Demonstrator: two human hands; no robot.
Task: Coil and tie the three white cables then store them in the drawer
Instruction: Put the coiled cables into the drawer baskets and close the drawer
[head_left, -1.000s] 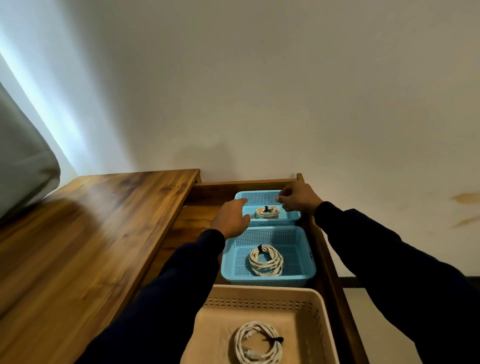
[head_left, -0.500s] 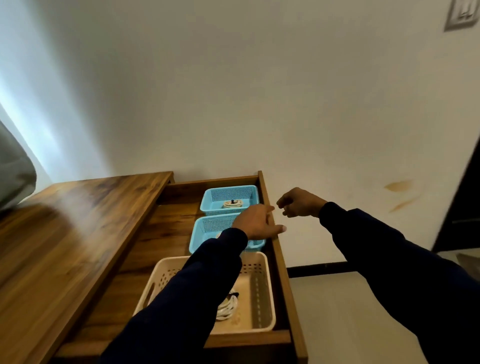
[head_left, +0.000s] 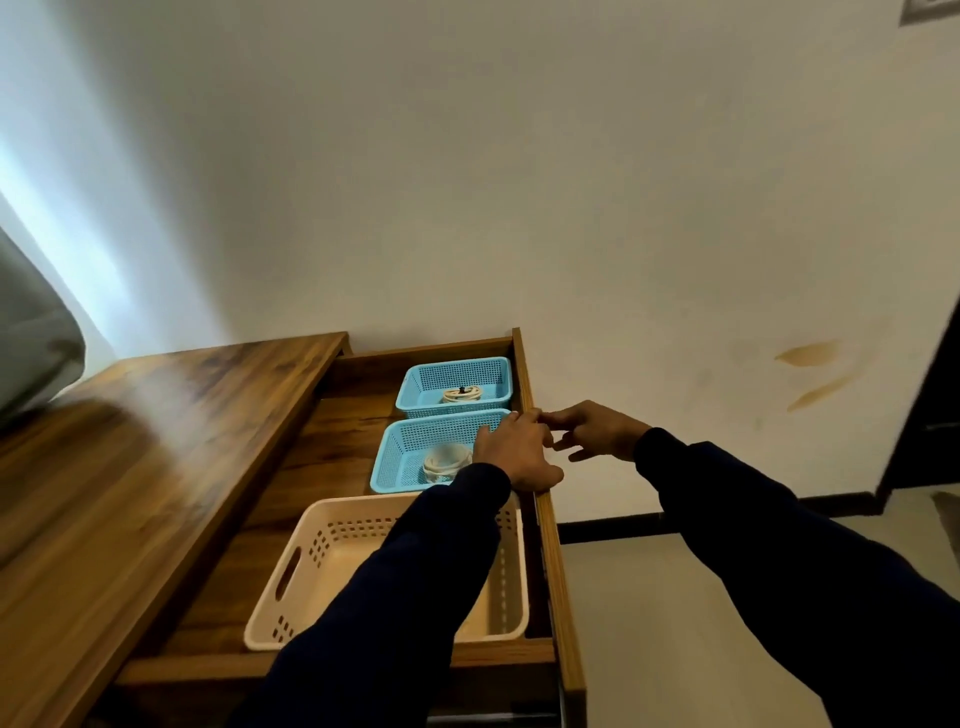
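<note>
Over the open drawer (head_left: 545, 525), left hand (head_left: 517, 454) rests flat, right hand (head_left: 592, 431) loosely spread.

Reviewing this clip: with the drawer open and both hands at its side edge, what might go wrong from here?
The left hand rests on the drawer side rail, with the right hand close beside it; pushing the drawer shut might pinch fingers against the tabletop. A hard push may also slide the two blue baskets and the beige basket, jostling the coiled cables.
</note>
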